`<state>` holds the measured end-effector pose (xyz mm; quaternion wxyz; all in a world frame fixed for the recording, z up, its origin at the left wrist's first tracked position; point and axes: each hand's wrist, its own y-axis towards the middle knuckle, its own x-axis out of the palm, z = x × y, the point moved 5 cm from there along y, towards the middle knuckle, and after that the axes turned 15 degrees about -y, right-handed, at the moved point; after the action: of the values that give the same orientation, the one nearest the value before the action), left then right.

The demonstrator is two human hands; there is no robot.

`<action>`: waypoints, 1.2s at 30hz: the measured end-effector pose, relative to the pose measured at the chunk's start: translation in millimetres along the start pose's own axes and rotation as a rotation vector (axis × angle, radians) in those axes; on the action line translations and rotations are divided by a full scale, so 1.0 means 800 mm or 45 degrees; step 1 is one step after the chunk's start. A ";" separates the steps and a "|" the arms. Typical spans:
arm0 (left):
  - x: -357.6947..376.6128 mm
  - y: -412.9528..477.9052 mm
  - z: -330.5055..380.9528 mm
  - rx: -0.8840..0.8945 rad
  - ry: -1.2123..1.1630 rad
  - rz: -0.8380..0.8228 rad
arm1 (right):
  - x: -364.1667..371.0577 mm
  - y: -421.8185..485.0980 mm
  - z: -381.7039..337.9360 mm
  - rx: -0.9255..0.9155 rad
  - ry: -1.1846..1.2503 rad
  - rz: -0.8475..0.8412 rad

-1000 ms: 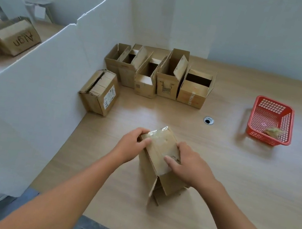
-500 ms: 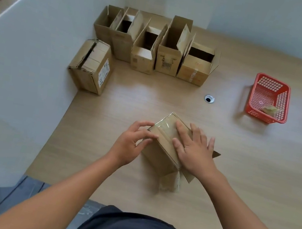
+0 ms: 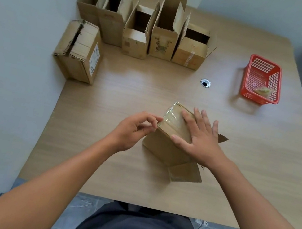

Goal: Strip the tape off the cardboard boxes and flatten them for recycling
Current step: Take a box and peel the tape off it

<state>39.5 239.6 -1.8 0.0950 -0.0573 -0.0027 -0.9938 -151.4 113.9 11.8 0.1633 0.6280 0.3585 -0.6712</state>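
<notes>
A small cardboard box stands upside down in the middle of the table, its open flaps splayed on the wood. Clear glossy tape covers its top face. My right hand lies flat on that face with fingers spread, pressing it down. My left hand is at the box's left top edge, thumb and fingertips pinching at the tape's edge there.
A row of several open boxes stands at the back left, with one closed box on its side beside a white partition. A red basket holding a tape wad sits at the right. A cable hole is mid-table.
The view tilted further down. My right hand spread flatter over the box's top. My left fingers drew in to pinch at the left edge.
</notes>
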 end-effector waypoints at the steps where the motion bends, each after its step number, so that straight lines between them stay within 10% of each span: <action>1: -0.001 0.000 -0.002 -0.051 -0.062 0.018 | -0.001 0.001 -0.001 -0.007 0.014 0.000; 19: 0.002 -0.011 -0.022 -0.058 -0.301 0.370 | -0.003 0.001 -0.019 0.069 -0.044 -0.040; 36: -0.001 0.014 -0.014 -0.304 -0.278 0.262 | 0.009 -0.020 -0.025 0.024 -0.022 0.074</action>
<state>40.8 228.7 -13.2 0.1878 -0.1757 0.1110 -0.9600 -148.8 140.5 10.2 0.1799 0.6339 0.3321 -0.6749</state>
